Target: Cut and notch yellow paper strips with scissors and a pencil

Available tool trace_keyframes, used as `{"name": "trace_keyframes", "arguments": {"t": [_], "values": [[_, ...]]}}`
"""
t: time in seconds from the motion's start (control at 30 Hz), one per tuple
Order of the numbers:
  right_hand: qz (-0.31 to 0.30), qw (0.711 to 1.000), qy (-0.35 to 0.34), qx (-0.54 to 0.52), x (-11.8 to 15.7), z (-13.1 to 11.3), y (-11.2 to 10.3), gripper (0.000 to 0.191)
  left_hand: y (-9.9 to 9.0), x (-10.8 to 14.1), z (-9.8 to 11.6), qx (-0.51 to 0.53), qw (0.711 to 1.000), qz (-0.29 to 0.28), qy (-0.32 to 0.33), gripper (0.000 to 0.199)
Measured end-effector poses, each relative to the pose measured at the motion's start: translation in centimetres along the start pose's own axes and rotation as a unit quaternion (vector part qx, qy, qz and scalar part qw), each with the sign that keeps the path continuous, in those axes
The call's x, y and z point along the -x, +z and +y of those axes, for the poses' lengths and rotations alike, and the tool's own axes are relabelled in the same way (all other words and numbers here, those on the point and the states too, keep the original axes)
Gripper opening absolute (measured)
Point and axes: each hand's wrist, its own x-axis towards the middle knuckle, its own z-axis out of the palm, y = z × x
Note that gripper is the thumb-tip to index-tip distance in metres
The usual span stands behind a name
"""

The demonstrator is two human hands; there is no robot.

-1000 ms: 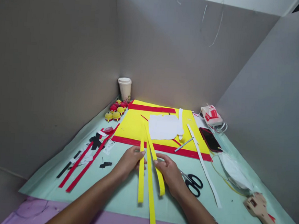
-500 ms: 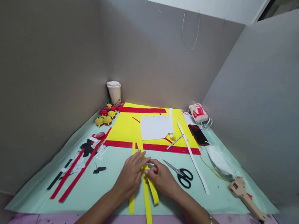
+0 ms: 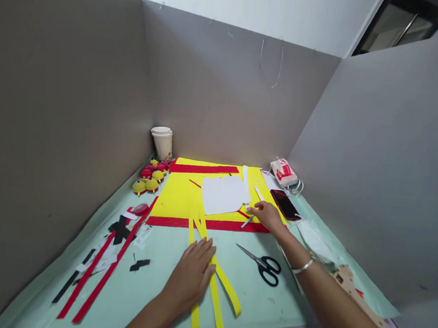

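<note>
My left hand (image 3: 193, 270) lies with extended fingers on the yellow paper strips (image 3: 214, 300), which cross beneath it and spread toward the front edge. My right hand (image 3: 267, 216) reaches over the yellow sheet (image 3: 174, 196) at its right side. Its fingers are apart around a pale striped stick (image 3: 247, 223), covering the upper end; a firm hold does not show. Beside those fingertips is a white paper piece (image 3: 224, 195). Black-handled scissors (image 3: 262, 263) lie between the two arms, their blades toward the upper left.
Red strips (image 3: 99, 266), black scraps (image 3: 121, 230) and a tape roll (image 3: 141, 209) lie at left. Behind them are small red-and-yellow round pieces (image 3: 151, 185) and a cup (image 3: 162, 143). A phone (image 3: 284, 205), a face mask (image 3: 315, 241) and a glue gun (image 3: 356, 293) line the right.
My right hand has left the yellow strips and moved forward and right to the striped stick. My left hand stays on the strips, flatter than before. The view has tilted slightly upward.
</note>
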Motion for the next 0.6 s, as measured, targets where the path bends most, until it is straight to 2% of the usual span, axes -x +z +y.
{"name": "trace_keyframes", "arguments": {"t": [0.13,0.27,0.37,0.47,0.6], "values": [[-0.006,0.999,-0.014,-0.043,-1.3,-0.4,-0.4,0.029,-0.3,0.0,0.3,-0.004,1.0,-0.028,-0.008,0.05],[0.016,0.99,-0.052,-0.127,-2.7,-1.6,-3.6,0.03,-0.6,0.0,0.7,-0.011,0.999,-0.048,-0.019,0.054],[0.048,0.973,-0.101,-0.203,-2.5,-3.0,-6.2,0.024,-0.7,0.0,1.0,-0.021,0.998,-0.062,-0.022,0.055],[0.067,0.948,-0.155,-0.269,0.3,-4.2,-7.6,0.023,-0.7,0.0,1.1,-0.034,0.997,-0.066,-0.022,0.055],[0.023,0.93,-0.196,-0.308,8.6,-3.9,-6.6,0.026,-0.8,0.1,0.9,-0.049,0.997,-0.059,-0.009,0.053]]}}
